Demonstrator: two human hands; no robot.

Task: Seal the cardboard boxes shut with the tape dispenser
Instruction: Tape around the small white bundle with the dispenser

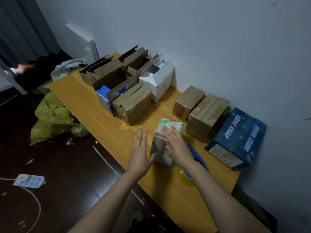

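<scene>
Tabletop [94,105]: straight-fingered left hand [138,152], right hand [175,143] press green-white box [170,122]; blue box [239,137] lettering illegible.

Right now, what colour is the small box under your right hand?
The small box is white with green print and a touch of red; head view.

Half hidden behind right forearm [212,180]: tape dispenser [190,176]. Partly covered by right hand [176,143]: top of green-and-white box [170,124]. Too small to read: print on dark blue box [239,137].

Wooden table [87,101] w/ open & taped cardboard boxes [133,106], dark blue box [239,137], tape dispenser [199,158] on it.
</scene>
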